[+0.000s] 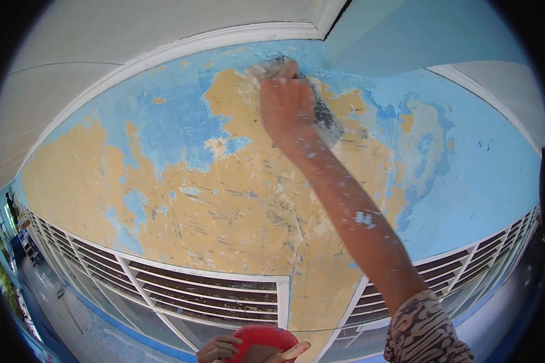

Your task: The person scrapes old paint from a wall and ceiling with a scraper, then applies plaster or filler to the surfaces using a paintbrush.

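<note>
My right hand (pixel 287 106) is up at the wall, fingers closed around a broad flat scraper (pixel 329 121). Its smeared grey and white blade sticks out on both sides of the hand and is blurred by motion. Behind it, the wall (pixel 248 199) shows bare tan patches among peeling blue paint. Flecks of pale paint or filler spot my right forearm. At the bottom edge, my left hand (pixel 219 349) has its fingers curled at the rim of a red bowl (pixel 248 336) with greyish-brown stuff inside. A tan stick-like shape (pixel 297 351) lies across the bowl's right side.
White barred windows (pixel 206 296) run below the wall on the left, with more bars (pixel 460 272) on the right. White ceiling trim (pixel 224 36) borders the top, where a blue beam (pixel 418 36) juts out. A person (pixel 11 206) stands far left above the floor (pixel 97 327).
</note>
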The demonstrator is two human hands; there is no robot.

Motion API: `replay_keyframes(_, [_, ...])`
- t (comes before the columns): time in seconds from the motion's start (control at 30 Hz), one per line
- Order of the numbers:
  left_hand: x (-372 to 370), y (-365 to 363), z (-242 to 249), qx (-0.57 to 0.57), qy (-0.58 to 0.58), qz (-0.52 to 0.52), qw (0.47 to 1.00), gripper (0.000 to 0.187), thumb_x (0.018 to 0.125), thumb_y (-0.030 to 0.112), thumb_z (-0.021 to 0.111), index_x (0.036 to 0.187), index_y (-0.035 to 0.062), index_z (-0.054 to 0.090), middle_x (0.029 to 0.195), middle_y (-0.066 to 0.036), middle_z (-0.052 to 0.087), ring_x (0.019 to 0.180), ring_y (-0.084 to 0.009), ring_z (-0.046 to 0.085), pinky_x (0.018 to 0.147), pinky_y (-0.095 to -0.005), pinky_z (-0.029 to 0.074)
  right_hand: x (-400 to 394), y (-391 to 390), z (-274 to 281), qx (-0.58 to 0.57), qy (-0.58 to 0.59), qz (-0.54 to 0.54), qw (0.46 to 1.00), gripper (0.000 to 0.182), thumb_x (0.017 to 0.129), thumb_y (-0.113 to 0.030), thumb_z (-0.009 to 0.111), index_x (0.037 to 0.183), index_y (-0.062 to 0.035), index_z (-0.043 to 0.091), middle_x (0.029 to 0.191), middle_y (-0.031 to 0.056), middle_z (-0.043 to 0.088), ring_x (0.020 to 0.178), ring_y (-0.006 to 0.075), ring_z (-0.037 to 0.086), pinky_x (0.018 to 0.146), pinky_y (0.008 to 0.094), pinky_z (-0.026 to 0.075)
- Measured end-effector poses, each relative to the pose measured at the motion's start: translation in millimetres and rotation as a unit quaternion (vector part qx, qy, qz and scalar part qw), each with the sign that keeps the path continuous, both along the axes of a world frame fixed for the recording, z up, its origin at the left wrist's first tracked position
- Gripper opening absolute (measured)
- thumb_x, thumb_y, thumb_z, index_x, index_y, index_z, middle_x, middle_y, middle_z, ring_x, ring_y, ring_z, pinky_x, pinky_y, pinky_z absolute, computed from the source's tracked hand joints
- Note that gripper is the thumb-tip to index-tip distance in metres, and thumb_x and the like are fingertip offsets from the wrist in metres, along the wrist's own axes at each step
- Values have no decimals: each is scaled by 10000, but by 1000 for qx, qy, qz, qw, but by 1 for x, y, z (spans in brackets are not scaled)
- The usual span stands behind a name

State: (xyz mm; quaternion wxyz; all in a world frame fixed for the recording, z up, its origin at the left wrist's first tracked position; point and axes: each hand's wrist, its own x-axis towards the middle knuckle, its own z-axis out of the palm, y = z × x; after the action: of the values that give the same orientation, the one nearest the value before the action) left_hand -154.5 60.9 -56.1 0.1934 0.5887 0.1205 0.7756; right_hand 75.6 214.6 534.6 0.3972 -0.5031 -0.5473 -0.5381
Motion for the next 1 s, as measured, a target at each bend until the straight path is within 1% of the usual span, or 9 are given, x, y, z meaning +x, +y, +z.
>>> replay_keyframes(0.13, [-7,-5,-12,-21,18,69,997,237,924,190,679,1094,25,684,1055,-128,712,955,-309,700,812,-401,589,-9,2,6,-56,41,14,998,161,789,-84,700,890,27,760,1096,245,591,850,312,713,669,378,600])
replay_keyframes(0.2, [-6,-12,-8,-36,27,97,994,251,933,237,683,1073,29,682,1034,-123,711,915,-315,702,771,-411,596,-16,20,3,9,44,-32,998,165,791,-75,695,906,26,759,1073,239,597,822,323,718,664,383,599])
replay_keyframes(0.3, [21,-10,60,-82,-51,-21,995,309,947,310,698,1068,27,684,1001,-111,713,887,-310,699,768,-406,599,3,-15,-1,-53,2,28,998,155,800,-56,682,906,26,760,1086,252,592,819,333,724,700,407,598])
replay_keyframes(0.43, [52,36,169,38,-38,-34,998,566,921,412,484,570,-26,559,561,-178,585,663,-355,663,633,-436,586,9,14,15,16,5,38,999,135,798,-41,680,887,21,760,1078,248,601,819,335,728,740,419,601])
replay_keyframes(0.53, [67,60,221,23,-24,-74,997,616,925,474,529,569,-29,556,583,-184,595,729,-360,677,703,-476,570,10,5,8,7,9,39,999,115,782,-41,690,857,13,758,1049,229,612,809,329,731,730,422,602])
replay_keyframes(0.67, [82,108,275,72,-3,-123,990,602,921,468,548,569,-20,537,625,-198,612,741,-361,673,670,-419,519,25,6,13,44,-25,22,998,100,779,-32,683,831,19,752,1018,212,621,798,334,730,711,418,601])
replay_keyframes(0.83, [91,155,331,136,0,-125,983,564,942,425,466,584,-8,511,614,-189,564,742,-364,641,712,-439,499,36,-1,0,37,-86,-21,995,107,783,-37,680,836,22,751,1020,210,619,799,328,726,704,426,599])
replay_keyframes(0.93, [94,178,357,167,-2,-131,977,533,942,385,425,595,-10,513,611,-188,552,732,-373,630,731,-453,497,32,5,14,85,-38,42,995,97,774,-48,693,813,18,753,1016,214,615,802,318,725,698,428,597])
replay_keyframes(1.0, [101,187,364,169,-22,-141,975,530,942,378,422,595,-12,513,613,-189,552,741,-375,629,741,-455,499,12,3,18,6,28,27,999,112,782,-59,690,833,15,756,1011,229,624,816,323,722,698,431,595])
